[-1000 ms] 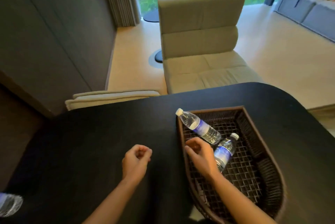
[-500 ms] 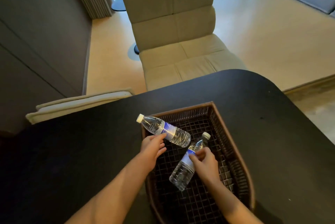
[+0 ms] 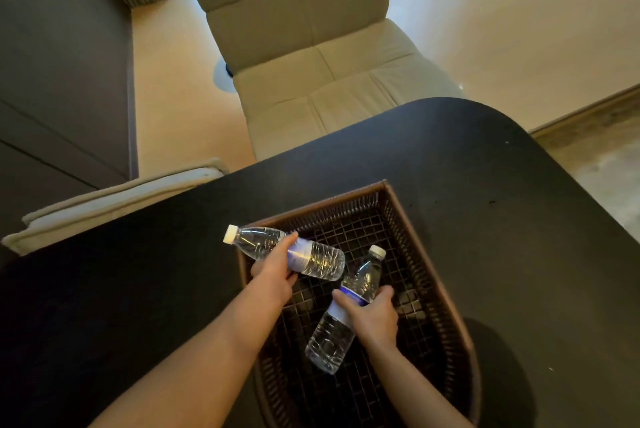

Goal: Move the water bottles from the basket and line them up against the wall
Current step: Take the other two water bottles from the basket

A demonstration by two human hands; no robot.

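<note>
A dark brown woven basket (image 3: pixel 433 254) sits on the black table (image 3: pixel 502 220). Two clear water bottles with white caps and blue-white labels are in it. My left hand (image 3: pixel 275 270) is shut on the first water bottle (image 3: pixel 318 259), which lies across the basket's left rim with its cap pointing left. My right hand (image 3: pixel 375 315) is shut on the second water bottle (image 3: pixel 332 337), whose cap points away from me inside the basket. The dark grey wall (image 3: pixel 62 64) is at the left.
A beige padded chair (image 3: pixel 311 64) stands beyond the table's far edge. A second beige chair back (image 3: pixel 114 195) shows at the table's left edge. The light wooden floor (image 3: pixel 519 29) lies beyond, with a grooved panel at the top left.
My left hand came from the table over the basket's left rim and closed on the first bottle. My right hand wrapped around the second bottle. The view tilted downward.
</note>
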